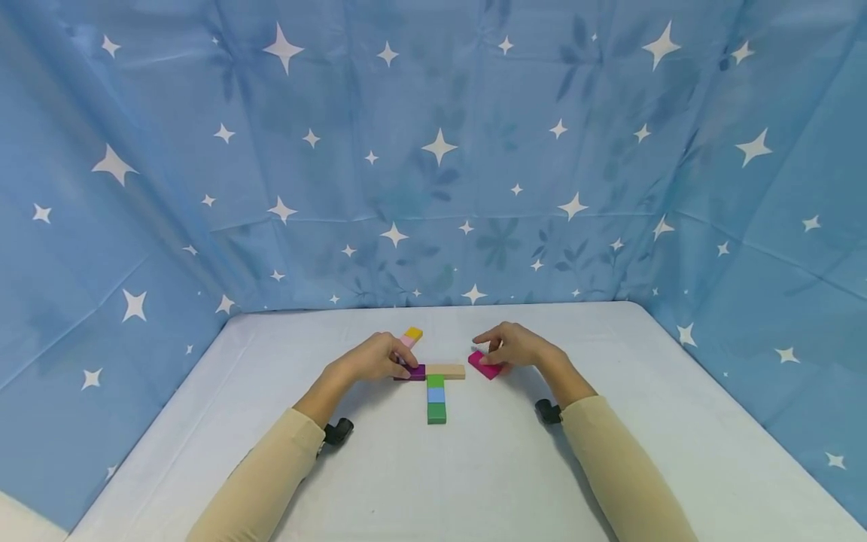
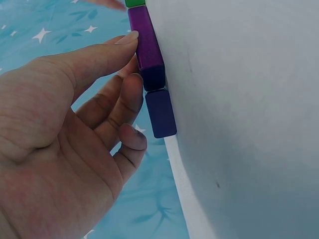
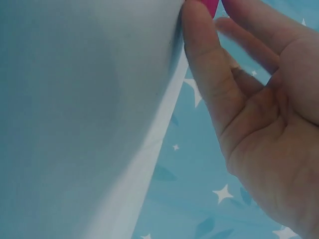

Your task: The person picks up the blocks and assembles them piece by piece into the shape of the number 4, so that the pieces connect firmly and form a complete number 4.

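My left hand (image 1: 372,357) pinches a purple block (image 2: 148,42) between thumb and fingers. A dark blue-violet block (image 2: 161,113) lies end to end with it in the left wrist view. The purple block touches the left end of a tan block (image 1: 447,371), making one row. Below that row runs a column of a green block (image 1: 435,381), a light blue block (image 1: 436,394) and a darker green block (image 1: 436,412). On the right, my right hand (image 1: 518,346) holds a magenta block (image 1: 484,366) at an angle, apart from the row; in the right wrist view only its edge shows.
A yellow block (image 1: 413,333) and a pale pink block (image 1: 408,341) lie slantwise behind the left hand, which partly covers the pink one. All sit on a white-covered table (image 1: 501,482). A blue star-printed curtain (image 1: 433,188) encloses its back and sides.
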Demonstrator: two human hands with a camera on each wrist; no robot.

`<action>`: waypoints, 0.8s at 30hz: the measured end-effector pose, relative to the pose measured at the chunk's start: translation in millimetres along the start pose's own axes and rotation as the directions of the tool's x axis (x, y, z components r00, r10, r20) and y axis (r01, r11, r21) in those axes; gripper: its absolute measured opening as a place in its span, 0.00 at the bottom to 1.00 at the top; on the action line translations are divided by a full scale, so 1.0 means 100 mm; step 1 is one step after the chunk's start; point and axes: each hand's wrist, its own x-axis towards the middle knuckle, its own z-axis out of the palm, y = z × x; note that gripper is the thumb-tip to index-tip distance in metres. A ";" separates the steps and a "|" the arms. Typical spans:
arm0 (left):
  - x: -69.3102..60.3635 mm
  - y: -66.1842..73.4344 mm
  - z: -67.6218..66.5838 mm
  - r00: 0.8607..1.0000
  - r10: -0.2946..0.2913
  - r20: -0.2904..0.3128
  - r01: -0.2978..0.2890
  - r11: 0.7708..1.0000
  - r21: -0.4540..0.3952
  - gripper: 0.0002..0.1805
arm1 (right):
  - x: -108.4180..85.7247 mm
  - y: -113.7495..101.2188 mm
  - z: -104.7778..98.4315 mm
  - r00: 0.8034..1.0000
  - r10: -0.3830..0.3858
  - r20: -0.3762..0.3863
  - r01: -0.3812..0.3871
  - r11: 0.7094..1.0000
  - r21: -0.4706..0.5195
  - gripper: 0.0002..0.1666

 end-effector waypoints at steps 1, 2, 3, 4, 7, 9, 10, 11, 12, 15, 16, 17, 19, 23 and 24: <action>0.00 0.00 0.00 1.000 -0.002 0.001 0.002 1.000 -0.001 0.10 | 0.00 0.00 0.00 1.000 -0.008 0.011 0.008 1.000 -0.004 0.25; 0.00 0.00 0.00 1.000 -0.002 0.002 0.002 1.000 -0.002 0.10 | 0.01 -0.01 0.01 1.000 -0.011 0.017 0.011 1.000 -0.004 0.25; 0.00 -0.01 0.00 1.000 -0.002 0.002 0.002 1.000 -0.003 0.10 | 0.01 -0.01 0.01 1.000 -0.015 0.023 0.015 1.000 -0.003 0.24; 0.00 -0.01 0.01 1.000 -0.002 0.002 0.002 1.000 -0.004 0.10 | 0.01 -0.02 0.02 1.000 -0.014 0.028 0.014 1.000 0.003 0.23; 0.00 -0.02 0.01 1.000 -0.005 0.000 0.005 1.000 -0.007 0.10 | 0.01 -0.03 0.02 0.999 -0.002 0.032 0.001 0.999 0.050 0.20; 0.00 -0.02 0.00 1.000 -0.007 -0.001 0.007 1.000 -0.008 0.10 | 0.01 -0.03 0.03 0.999 0.013 0.034 -0.016 0.995 0.093 0.20; 0.00 -0.02 0.00 1.000 -0.008 -0.001 0.008 1.000 -0.010 0.10 | 0.00 -0.03 0.03 0.999 0.022 0.034 -0.026 0.993 0.119 0.20; 0.00 -0.02 0.00 1.000 -0.007 -0.001 0.007 1.000 -0.010 0.10 | 0.00 -0.02 0.03 0.999 0.030 0.033 -0.034 0.989 0.142 0.19; 0.00 -0.02 0.00 1.000 -0.007 0.000 0.007 1.000 -0.011 0.10 | 0.00 -0.01 0.03 0.999 0.036 0.032 -0.041 0.986 0.163 0.19; 0.00 -0.02 0.01 1.000 -0.007 0.000 0.007 1.000 -0.014 0.10 | 0.01 0.01 0.04 0.999 0.044 0.026 -0.048 0.979 0.199 0.19; 0.00 -0.02 0.01 1.000 -0.008 0.001 0.008 1.000 -0.016 0.10 | 0.02 0.01 0.04 0.999 0.049 0.022 -0.053 0.977 0.208 0.19; 0.00 -0.02 0.01 1.000 -0.009 0.003 0.009 1.000 -0.017 0.10 | 0.02 0.01 0.04 0.998 0.053 0.018 -0.056 0.975 0.215 0.19; 0.00 -0.02 0.01 1.000 -0.011 0.004 0.011 1.000 -0.020 0.10 | 0.04 0.01 0.05 0.998 0.065 0.010 -0.065 0.972 0.225 0.19; 0.00 -0.01 0.00 1.000 -0.017 0.005 0.017 1.000 -0.021 0.10 | 0.08 0.01 0.06 0.997 0.077 -0.004 -0.074 0.971 0.229 0.18; -0.01 -0.01 0.00 1.000 -0.019 0.004 0.019 1.000 -0.020 0.10 | 0.09 0.01 0.06 0.997 0.078 -0.005 -0.075 0.971 0.228 0.18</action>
